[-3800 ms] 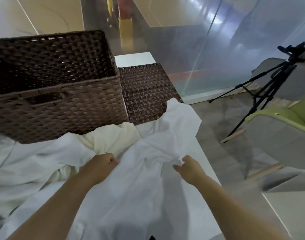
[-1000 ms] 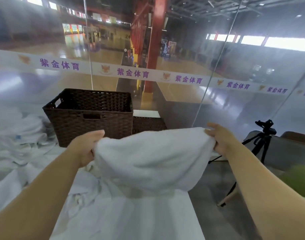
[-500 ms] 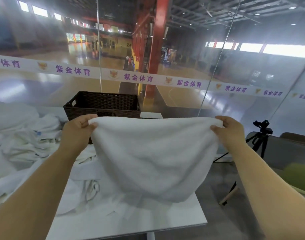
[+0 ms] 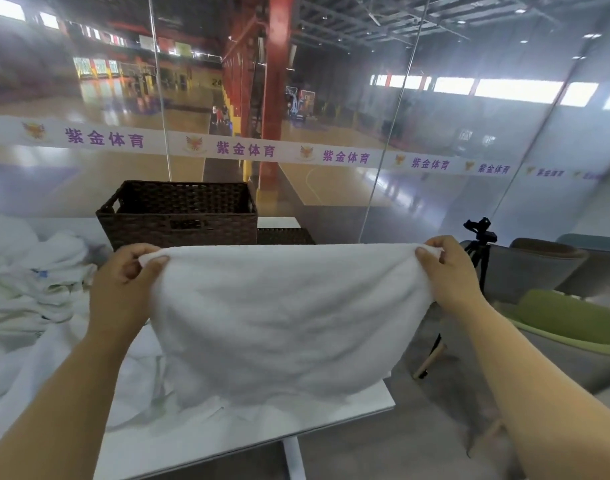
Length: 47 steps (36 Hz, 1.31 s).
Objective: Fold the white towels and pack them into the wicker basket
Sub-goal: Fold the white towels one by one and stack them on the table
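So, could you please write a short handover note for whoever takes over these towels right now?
Left hand: pinches one top corner of the white towel.
Right hand: pinches the other top corner; the towel hangs spread above the white table.
Wicker basket: at the table's far side, behind the towel; no towel shows inside.
Done: one towel lifted and spread.
Left: fold it, pack it, then do the heap of unfolded towels on the left.
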Each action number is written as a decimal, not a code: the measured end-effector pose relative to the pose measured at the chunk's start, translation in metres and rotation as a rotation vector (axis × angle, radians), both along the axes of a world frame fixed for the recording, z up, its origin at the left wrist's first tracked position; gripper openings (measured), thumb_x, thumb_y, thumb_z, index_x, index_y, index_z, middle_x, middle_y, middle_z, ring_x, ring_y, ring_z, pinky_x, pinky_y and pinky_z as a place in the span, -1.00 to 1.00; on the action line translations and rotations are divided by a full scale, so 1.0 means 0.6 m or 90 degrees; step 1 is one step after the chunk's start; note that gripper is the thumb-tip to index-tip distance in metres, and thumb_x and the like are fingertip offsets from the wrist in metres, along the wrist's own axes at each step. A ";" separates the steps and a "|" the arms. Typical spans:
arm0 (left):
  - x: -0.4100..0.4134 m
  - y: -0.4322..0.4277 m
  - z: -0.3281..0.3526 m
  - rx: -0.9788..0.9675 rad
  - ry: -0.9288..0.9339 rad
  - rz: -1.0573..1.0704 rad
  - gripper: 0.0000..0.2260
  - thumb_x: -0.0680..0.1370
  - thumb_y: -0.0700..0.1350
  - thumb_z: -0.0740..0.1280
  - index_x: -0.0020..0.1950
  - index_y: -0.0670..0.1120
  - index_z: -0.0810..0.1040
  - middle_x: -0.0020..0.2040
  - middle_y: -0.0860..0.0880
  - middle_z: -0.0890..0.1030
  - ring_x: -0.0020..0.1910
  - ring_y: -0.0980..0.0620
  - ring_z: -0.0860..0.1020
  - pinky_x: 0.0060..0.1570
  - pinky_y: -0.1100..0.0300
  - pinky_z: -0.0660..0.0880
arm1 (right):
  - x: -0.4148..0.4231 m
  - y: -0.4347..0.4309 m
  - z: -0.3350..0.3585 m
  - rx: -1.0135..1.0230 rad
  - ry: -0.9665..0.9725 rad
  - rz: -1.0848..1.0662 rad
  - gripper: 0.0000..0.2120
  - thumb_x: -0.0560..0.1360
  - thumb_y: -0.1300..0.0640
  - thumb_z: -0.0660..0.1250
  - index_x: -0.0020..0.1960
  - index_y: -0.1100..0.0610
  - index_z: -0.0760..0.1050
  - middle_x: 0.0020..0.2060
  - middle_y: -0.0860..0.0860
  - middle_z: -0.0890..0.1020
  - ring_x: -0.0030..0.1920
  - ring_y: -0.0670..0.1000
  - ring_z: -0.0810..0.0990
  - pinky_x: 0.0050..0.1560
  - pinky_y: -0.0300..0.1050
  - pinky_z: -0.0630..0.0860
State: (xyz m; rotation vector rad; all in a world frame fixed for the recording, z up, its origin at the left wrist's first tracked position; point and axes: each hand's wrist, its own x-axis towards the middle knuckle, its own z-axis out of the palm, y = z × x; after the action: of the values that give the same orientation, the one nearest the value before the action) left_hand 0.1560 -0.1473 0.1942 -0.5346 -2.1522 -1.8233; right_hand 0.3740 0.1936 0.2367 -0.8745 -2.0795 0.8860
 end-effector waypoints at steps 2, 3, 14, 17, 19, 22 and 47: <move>-0.001 0.002 0.001 -0.015 0.011 -0.005 -0.78 0.53 -0.16 0.34 -0.17 0.19 0.50 -0.12 0.07 0.58 -0.07 0.05 0.51 -0.10 0.29 0.37 | -0.001 0.002 0.004 0.001 0.001 -0.004 -0.89 0.59 0.07 0.21 0.07 0.09 0.40 -0.15 -0.14 0.43 -0.13 -0.07 0.40 -0.23 -0.27 0.31; -0.003 0.004 0.001 -0.025 0.014 -0.006 -0.80 0.53 -0.16 0.34 -0.16 0.16 0.51 -0.08 0.03 0.58 -0.06 0.05 0.51 -0.08 0.26 0.37 | -0.003 0.004 0.005 0.000 0.000 -0.009 -0.89 0.59 0.07 0.22 0.07 0.08 0.40 -0.14 -0.14 0.43 -0.13 -0.07 0.40 -0.23 -0.27 0.32; -0.060 0.050 -0.077 -0.191 -0.143 0.009 -0.91 0.52 -0.04 0.37 -0.03 -0.03 0.56 -0.10 -0.01 0.57 -0.09 -0.02 0.50 -0.05 0.15 0.34 | -0.053 0.062 -0.082 0.027 -0.178 -0.048 -0.91 0.52 0.03 0.35 -0.07 0.04 0.50 -0.13 0.04 0.58 -0.15 0.08 0.54 -0.13 -0.08 0.44; -0.071 0.071 -0.114 -0.195 -0.202 0.016 -0.88 0.50 -0.05 0.40 -0.04 -0.08 0.58 -0.20 -0.06 0.60 -0.19 -0.07 0.55 -0.11 0.14 0.41 | -0.073 0.081 -0.134 -0.081 -0.159 -0.044 -0.92 0.51 0.10 0.38 -0.05 0.10 0.54 -0.17 0.11 0.64 -0.31 0.00 0.62 -0.21 -0.09 0.54; -0.081 0.088 -0.139 -0.158 -0.273 0.011 -0.84 0.49 -0.10 0.42 0.00 -0.15 0.60 -0.23 -0.09 0.62 -0.20 -0.09 0.61 -0.21 0.19 0.56 | -0.087 0.095 -0.167 -0.161 -0.127 -0.042 -0.96 0.50 0.18 0.39 -0.08 0.10 0.54 -0.11 0.12 0.64 -0.29 -0.01 0.65 -0.22 -0.14 0.57; -0.100 0.113 -0.174 -0.147 -0.334 0.014 -0.89 0.47 -0.12 0.43 -0.05 -0.12 0.63 -0.22 -0.09 0.65 -0.14 -0.10 0.65 -0.04 0.14 0.61 | -0.116 0.118 -0.209 -0.111 -0.168 -0.043 -0.99 0.51 0.17 0.36 -0.10 0.09 0.55 -0.15 0.05 0.62 -0.20 0.02 0.61 -0.19 -0.16 0.52; -0.136 0.308 -0.300 -0.454 -0.371 -0.111 -0.93 0.51 -0.07 0.39 -0.02 0.00 0.59 -0.09 0.11 0.60 -0.09 0.17 0.54 -0.18 0.43 0.35 | -0.286 0.265 -0.376 -0.271 -0.465 0.294 -0.73 0.56 0.05 0.30 0.24 0.07 0.51 0.03 -0.05 0.60 -0.06 -0.05 0.57 -0.19 -0.26 0.42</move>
State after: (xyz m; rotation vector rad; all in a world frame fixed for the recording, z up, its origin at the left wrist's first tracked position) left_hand 0.0742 0.0376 0.0143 -0.3509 -3.2714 -1.3416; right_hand 0.2025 0.3528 0.0112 -1.0630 -2.8552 1.4506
